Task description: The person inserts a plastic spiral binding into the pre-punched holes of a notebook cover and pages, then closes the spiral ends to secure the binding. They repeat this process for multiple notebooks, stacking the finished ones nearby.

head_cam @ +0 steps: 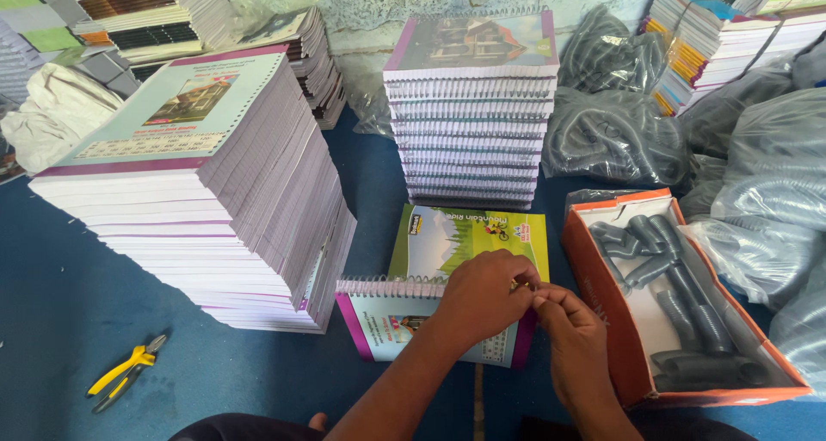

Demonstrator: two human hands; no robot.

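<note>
Pinching something small and yellowish between the thumb and forefinger, your left hand [482,295] has its fingers pressed together at the right end of the spiral binding [391,284]; what the bit is, you cannot tell from this view. Your right hand [572,333] meets it from the right, its fingers [540,296] closed in a fine pinch and touching the left fingertips, so both hands work on 1 spot. The notebook [387,329] lies flat on the blue floor [69,303] just in front of you, purple-edged, with its bound edge away from you and its right half hidden under your hands. To do this well, keep the left hand pressing down on the cover so the book cannot slide, and let the right hand do the fine work at the coil's end; keep the pinch close to the wire, since a long grip would likely bend it. A green-covered book [469,234] lies just beyond, partly under the coil. Behind that stands 1 tall stack of bound notebooks [471,114], and a larger leaning pile of unbound pads [206,200] is on your left. The orange box of grey coils [680,295] sits just beside your right wrist. Yellow-handled pliers [125,370] lie well apart on the left, so move them nearer if you need to crimp.
</note>
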